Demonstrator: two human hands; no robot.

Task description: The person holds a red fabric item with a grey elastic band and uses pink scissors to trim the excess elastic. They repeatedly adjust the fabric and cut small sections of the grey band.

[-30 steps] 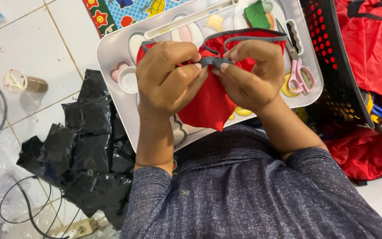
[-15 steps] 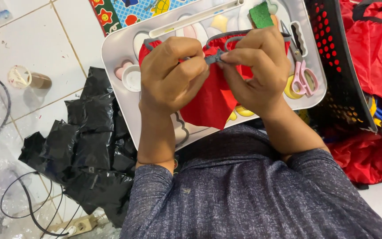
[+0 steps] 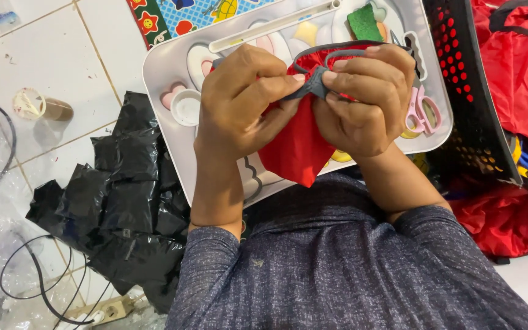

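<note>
red fabric piece (image 3: 297, 153) with grey trimmed edge (image 3: 313, 85), held bunched above a white tray, lower corner hung pointing down

2 hands (image 3: 249, 101) (image 3: 365, 98), 1 red pouch (image 3: 297, 150), 1 white tray (image 3: 166, 67). 1 pr pink scissors (image 3: 423, 110), 1 green sponge (image 3: 363, 23), 1 black basket (image 3: 465, 79). 1 black bag (image 3: 117, 201), 1 power strip (image 3: 105, 311).

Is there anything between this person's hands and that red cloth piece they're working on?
Nothing visible. Both the left hand and the right hand already pinch the red fabric piece at its grey trim, above the white tray.
</note>
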